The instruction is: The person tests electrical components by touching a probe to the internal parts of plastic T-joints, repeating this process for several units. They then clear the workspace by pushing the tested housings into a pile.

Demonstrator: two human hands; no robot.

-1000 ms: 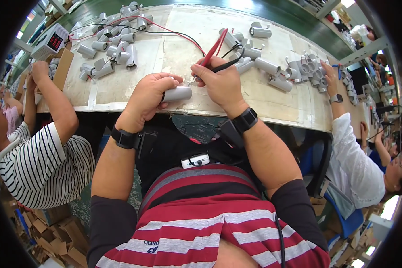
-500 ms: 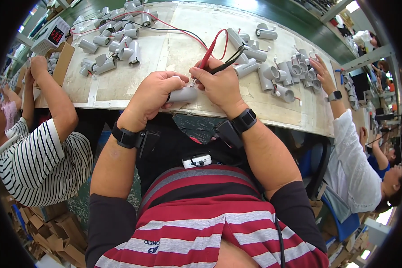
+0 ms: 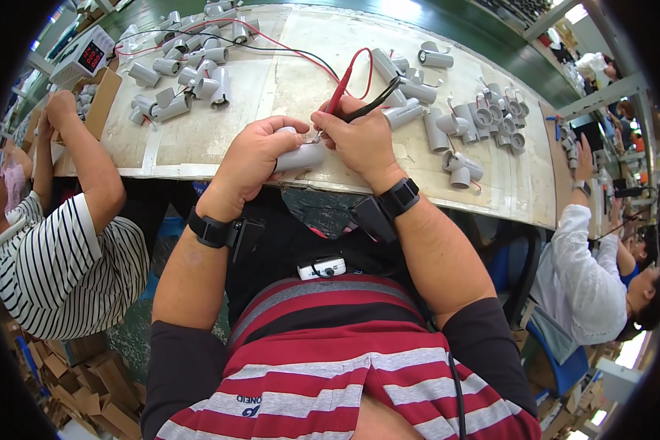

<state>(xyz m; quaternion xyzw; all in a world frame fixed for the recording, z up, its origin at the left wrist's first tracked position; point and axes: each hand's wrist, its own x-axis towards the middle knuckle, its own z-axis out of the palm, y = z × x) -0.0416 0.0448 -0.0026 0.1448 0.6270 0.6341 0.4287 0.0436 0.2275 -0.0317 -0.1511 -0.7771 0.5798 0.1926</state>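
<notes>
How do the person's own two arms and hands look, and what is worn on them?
Both forearms are bare. The left hand and right hand wear no gloves. Each wrist carries a black wristband with a dark block-shaped unit: the left wristband and the right wristband. Dark sleeves cover the upper arms, under a red shirt with grey and white stripes.

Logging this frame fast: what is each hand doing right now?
Left hand: closed around a grey cylinder.
Right hand: closed on the red probe and black probe, tips at the cylinder.
</notes>
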